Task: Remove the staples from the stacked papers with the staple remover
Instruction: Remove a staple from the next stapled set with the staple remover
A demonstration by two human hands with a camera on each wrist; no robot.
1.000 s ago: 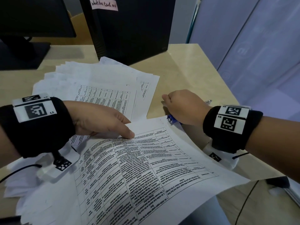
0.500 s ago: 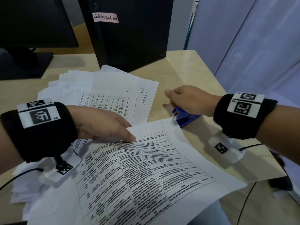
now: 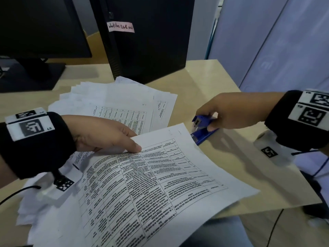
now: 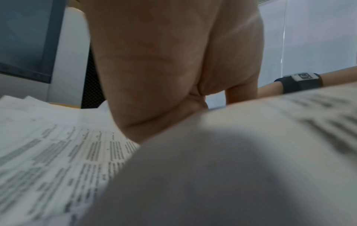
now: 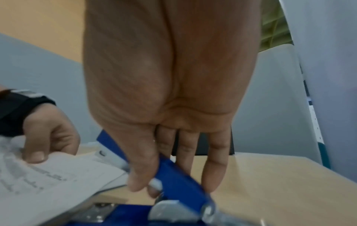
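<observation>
A printed stack of stapled papers point(image 3: 160, 184) lies at a slant on the wooden desk point(image 3: 222, 82), its far edge lifted. My left hand point(image 3: 135, 141) pinches that edge, thumb on top and fingers beneath; the right wrist view shows the thumb point(image 5: 36, 156) on the sheet. The blue staple remover point(image 3: 201, 125) sits just right of the papers' far corner, its base on the desk and its front end raised. My right hand point(image 3: 208, 120) grips it, thumb on the near side and fingers over the top point(image 5: 146, 183). No staple is visible.
A fanned pile of other sheets point(image 3: 115, 100) lies behind the left hand. A black computer tower point(image 3: 146, 41) and a monitor point(image 3: 39, 27) stand at the back. The desk's right edge runs close past my right wrist, and a cable point(image 3: 274, 225) hangs below it.
My right hand has lifted off the papers' far corner and drawn back to the right with the blue tool. The left hand has kept its hold on the sheet.
</observation>
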